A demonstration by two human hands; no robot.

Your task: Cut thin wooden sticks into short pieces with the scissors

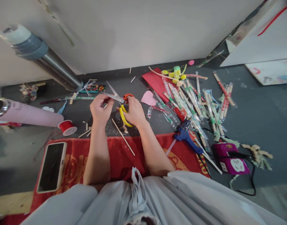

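Observation:
My right hand [134,112] is closed around the handles of a pair of scissors [117,98], one loop orange and one yellow. The blades are spread apart and point left. Beside them, my left hand [100,109] has its thumb and fingers pinched together close to the lower blade; a pale sliver shows by the fingertips, too small to make out. Below both hands a thin wooden stick [123,137] lies slanted across the red towel's edge. Short cut stick pieces [85,131] and crumbs are scattered near my left wrist.
Wrapped chopsticks [187,103], a pink paper heart [148,98] and a blue glue gun [187,137] lie right. A pink bottle [28,112], red thread spool [67,127], phone [52,167] and steel flask [54,67] are left. A purple box [231,159] with a cord sits far right.

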